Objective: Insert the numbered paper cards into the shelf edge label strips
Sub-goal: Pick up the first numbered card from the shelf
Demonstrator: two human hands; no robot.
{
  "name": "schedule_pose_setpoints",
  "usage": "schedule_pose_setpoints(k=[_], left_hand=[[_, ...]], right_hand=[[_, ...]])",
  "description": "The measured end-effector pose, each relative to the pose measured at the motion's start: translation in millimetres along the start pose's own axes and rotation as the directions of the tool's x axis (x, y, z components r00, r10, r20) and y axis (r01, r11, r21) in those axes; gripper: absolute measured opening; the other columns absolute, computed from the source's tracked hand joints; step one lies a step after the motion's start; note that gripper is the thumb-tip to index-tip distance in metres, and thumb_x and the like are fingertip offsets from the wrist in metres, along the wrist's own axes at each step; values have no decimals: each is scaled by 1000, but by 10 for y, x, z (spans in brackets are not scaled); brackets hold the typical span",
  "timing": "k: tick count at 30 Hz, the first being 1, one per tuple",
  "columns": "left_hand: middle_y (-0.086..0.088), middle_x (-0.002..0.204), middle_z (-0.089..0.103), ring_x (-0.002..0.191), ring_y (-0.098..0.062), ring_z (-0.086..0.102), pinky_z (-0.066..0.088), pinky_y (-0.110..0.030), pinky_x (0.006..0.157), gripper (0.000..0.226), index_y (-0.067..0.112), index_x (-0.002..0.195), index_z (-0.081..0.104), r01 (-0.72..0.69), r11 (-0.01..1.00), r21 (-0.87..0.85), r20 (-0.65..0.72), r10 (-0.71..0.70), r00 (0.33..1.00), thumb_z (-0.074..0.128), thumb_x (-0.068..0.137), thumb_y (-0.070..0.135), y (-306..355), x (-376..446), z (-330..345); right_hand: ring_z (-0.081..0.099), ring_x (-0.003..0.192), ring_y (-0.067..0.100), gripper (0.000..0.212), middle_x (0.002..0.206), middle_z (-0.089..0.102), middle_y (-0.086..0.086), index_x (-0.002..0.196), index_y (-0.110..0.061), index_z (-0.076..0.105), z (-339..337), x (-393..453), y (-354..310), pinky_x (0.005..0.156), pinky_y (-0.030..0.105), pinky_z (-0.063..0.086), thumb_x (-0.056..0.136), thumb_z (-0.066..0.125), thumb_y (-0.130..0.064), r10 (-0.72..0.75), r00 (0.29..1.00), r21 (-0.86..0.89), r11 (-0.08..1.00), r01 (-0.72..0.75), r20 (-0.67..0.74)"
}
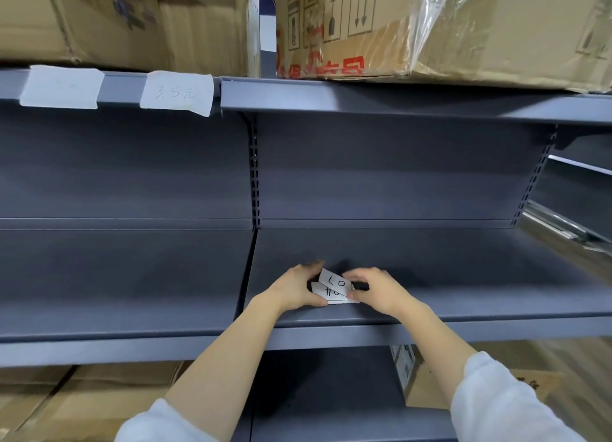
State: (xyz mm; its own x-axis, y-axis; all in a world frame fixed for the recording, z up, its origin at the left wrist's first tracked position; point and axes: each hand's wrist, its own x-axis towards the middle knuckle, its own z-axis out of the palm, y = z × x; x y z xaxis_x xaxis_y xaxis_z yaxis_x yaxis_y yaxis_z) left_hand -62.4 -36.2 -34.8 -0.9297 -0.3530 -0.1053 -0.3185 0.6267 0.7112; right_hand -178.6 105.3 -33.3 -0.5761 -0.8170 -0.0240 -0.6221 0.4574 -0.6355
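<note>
Both hands work over the middle dark grey metal shelf [430, 269], close to its front edge and just right of the seam where two shelf sections meet. Between them lies a small stack of white paper cards with black handwritten marks [332, 287], resting on the shelf surface. The left hand [296, 291] curls round the left end of the stack, thumb at the near edge and fingers [309, 266] bent over the far edge. The right hand [376, 289] pinches the right end, its fingers [356, 275] curled over the top card and its thumb at the near right corner. The top card is turned askew to the one under it, so the lower card's near edge shows in front.

Along the front edge of the upper grey shelf runs a grey label strip [397, 102]; on its left stretch sit two white paper labels, one reading "3.5" [177, 93] and one too faint to read [61, 87]. Brown cardboard boxes [463, 30] stand on the upper shelf, the right one partly wrapped in clear plastic film. Light sleeves [503, 405] cover the upper forearms.
</note>
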Motion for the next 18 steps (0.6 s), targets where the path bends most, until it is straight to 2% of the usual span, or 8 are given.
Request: schedule_pose_setpoints(k=[7,10,14,16,17,18], left_hand=[[-1,150,31,139,-18,23,23,-30,112,86,19,143,22,-24,993,113,-9,25,1000,72,73,23,17,-1,-15],[-3,146,39,136,-18,32,25,-29,113,79,15,141,29,6,992,125,22,-8,1000,71,74,21,3,8,-28],[-1,139,48,131,-22,40,31,-30,111,73,17,137,37,9,993,114,-23,-7,1000,72,74,20,2,-7,4],[-4,141,44,129,-23,42,34,-29,106,71,15,137,37,54,995,85,-48,-50,998,70,75,21,37,-25,29],[-9,136,48,125,-25,46,38,-30,101,62,10,133,43,81,994,72,-87,-74,993,68,77,22,63,-34,36],[-15,121,57,111,-27,54,44,-32,92,43,4,118,55,123,991,54,-136,-115,984,64,79,20,73,-17,43]], right_hand=[[46,128,15,50,137,52,4,130,-11,47,-32,-17,9,109,28,34,83,62,-8,9,999,-4,1000,-9,41],[47,127,18,49,134,54,5,131,-10,47,-75,-18,30,108,28,34,84,61,-9,24,1000,12,1000,-24,7],[62,99,24,26,111,67,15,111,-2,62,-139,-29,62,83,20,45,86,53,-2,133,974,-24,990,-140,-182],[64,69,16,25,94,68,18,101,5,65,-146,-17,65,57,10,48,85,46,4,231,965,30,973,-229,-123],[61,57,11,25,86,66,18,100,7,65,-145,7,61,47,9,46,84,46,5,286,954,72,957,-280,-90],[59,49,9,22,80,64,16,99,9,65,-148,34,57,44,10,47,84,48,6,339,938,127,936,-328,-74]])
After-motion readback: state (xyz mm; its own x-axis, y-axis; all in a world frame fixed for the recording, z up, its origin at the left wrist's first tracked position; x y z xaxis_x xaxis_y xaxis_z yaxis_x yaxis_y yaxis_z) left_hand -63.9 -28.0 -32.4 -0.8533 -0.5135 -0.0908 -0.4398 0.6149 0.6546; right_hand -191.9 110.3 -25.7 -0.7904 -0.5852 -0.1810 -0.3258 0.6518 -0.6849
